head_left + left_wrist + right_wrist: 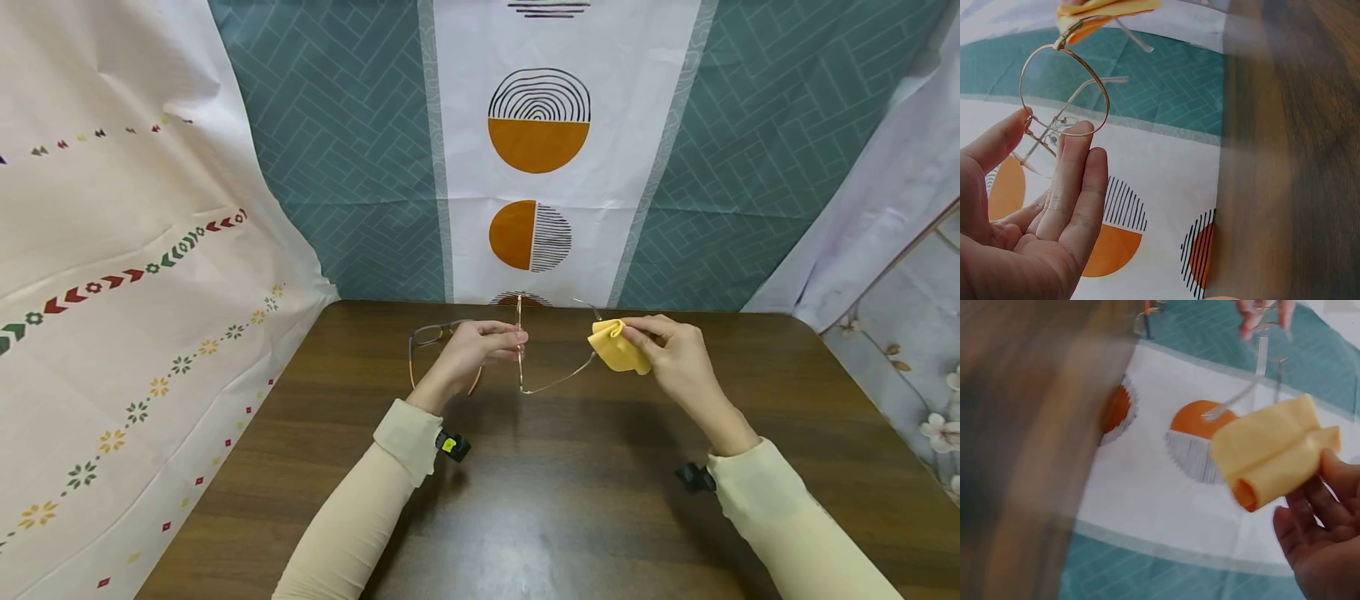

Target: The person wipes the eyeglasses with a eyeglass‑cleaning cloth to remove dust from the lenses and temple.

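Observation:
In the head view my left hand (pixel 468 350) pinches thin gold-rimmed eyeglasses (pixel 520 368) above the table, their temples pointing toward my right hand (pixel 678 358). The left wrist view shows the left thumb and fingers at the bridge between the round lenses. Between right thumb and fingers is a folded yellow cloth (pixel 621 348), which overlaps one temple in the left wrist view. From the right wrist view, the other temple (pixel 1262 356) with its clear tip extends beside the cloth. A second pair of glasses (pixel 428 335), dark-framed with orange-brown temple ends, lies behind the left hand.
The brown wooden table (pixel 517 517) spans the area below both hands. A teal and white patterned curtain (pixel 360 150) hangs along its back edge. White printed cloth (pixel 150 250) drapes at the left, and a floral cloth (pixel 911 333) at the right.

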`<state>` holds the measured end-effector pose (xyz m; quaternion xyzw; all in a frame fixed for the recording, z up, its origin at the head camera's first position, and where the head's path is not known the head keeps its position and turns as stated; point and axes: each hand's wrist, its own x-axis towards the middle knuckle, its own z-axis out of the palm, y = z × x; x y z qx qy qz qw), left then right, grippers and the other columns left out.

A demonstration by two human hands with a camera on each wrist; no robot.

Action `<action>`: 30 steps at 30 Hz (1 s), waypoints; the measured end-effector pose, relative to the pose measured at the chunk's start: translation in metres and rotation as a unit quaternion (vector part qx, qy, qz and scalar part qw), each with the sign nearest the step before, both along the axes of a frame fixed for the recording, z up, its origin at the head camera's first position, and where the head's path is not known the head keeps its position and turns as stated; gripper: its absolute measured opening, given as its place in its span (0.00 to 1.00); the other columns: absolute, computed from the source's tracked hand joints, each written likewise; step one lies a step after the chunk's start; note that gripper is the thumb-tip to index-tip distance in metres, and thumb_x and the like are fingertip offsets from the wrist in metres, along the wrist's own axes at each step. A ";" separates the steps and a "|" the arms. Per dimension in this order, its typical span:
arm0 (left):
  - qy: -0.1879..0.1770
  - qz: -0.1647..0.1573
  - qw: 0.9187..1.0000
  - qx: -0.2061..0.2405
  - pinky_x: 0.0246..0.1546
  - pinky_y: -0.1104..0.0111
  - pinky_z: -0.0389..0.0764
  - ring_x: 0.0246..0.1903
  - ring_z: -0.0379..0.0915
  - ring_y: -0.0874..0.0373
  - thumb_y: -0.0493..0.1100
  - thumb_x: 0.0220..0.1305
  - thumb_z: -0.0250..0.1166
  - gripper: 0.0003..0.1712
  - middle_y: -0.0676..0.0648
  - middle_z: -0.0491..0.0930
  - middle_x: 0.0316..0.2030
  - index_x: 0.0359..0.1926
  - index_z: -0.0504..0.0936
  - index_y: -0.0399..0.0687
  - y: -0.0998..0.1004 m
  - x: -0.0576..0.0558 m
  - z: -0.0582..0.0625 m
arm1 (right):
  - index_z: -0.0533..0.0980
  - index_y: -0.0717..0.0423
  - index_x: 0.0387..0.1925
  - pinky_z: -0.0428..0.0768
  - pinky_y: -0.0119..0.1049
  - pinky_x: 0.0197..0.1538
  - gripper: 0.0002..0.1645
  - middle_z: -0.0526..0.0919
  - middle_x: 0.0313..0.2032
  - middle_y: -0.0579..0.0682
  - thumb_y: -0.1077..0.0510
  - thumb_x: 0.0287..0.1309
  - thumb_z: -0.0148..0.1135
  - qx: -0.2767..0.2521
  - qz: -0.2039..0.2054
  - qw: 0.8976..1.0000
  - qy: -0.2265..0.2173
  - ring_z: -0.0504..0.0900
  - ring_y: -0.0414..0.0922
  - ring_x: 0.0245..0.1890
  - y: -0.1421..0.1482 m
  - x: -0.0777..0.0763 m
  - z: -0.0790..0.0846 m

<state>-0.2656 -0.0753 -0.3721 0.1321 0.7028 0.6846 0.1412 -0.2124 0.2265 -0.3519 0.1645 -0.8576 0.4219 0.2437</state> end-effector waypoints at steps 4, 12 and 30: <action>-0.014 -0.001 1.000 -0.003 0.62 0.49 0.78 0.48 0.86 0.39 0.43 0.69 0.71 0.20 0.41 0.88 0.49 0.56 0.85 0.34 0.004 0.000 -0.003 | 0.88 0.66 0.45 0.77 0.24 0.36 0.09 0.89 0.37 0.58 0.68 0.63 0.70 0.065 0.032 0.997 0.003 0.81 0.45 0.36 -0.011 -0.001 0.007; -0.001 -0.016 0.999 -0.034 0.58 0.54 0.82 0.42 0.89 0.48 0.44 0.67 0.72 0.22 0.38 0.88 0.48 0.56 0.85 0.34 0.012 0.002 -0.004 | 0.88 0.62 0.44 0.79 0.48 0.42 0.08 0.89 0.35 0.52 0.68 0.64 0.68 0.203 0.076 0.976 0.033 0.81 0.50 0.38 -0.036 0.000 0.017; -0.007 0.006 1.000 -0.017 0.60 0.49 0.79 0.44 0.89 0.49 0.46 0.68 0.72 0.23 0.36 0.86 0.52 0.56 0.84 0.34 0.015 0.000 -0.007 | 0.87 0.51 0.37 0.75 0.41 0.44 0.19 0.86 0.32 0.40 0.78 0.52 0.70 0.346 0.200 0.914 0.065 0.79 0.44 0.39 -0.072 0.019 0.003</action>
